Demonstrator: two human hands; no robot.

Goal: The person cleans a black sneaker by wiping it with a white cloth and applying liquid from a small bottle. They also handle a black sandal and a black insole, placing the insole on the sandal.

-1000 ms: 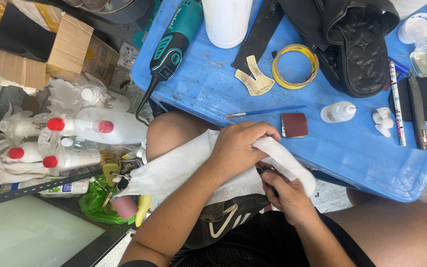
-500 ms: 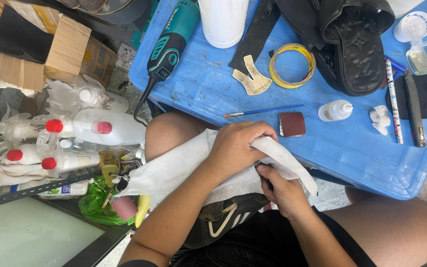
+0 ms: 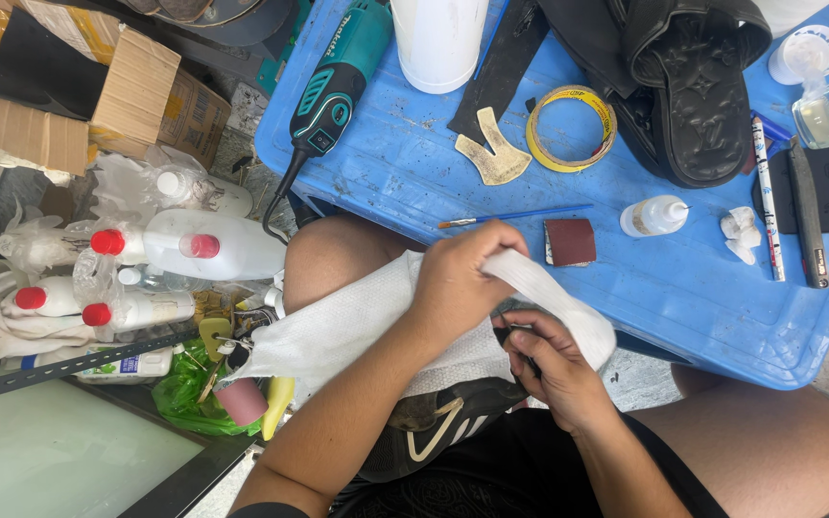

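Left hand (image 3: 462,278) grips white cloth (image 3: 357,321) closed-fisted, just below blue table (image 3: 722,307); right hand (image 3: 554,369) beside it pinches a small dark object, fingers curled.

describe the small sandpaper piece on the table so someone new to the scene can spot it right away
Start at the blue plastic table above the person's knees. Near its front edge, just above the left hand gripping the white cloth, lies the sandpaper piece. It is a small reddish-brown rectangle, the only flat dark-red thing there, between a thin blue paintbrush and a small white squeeze bottle.
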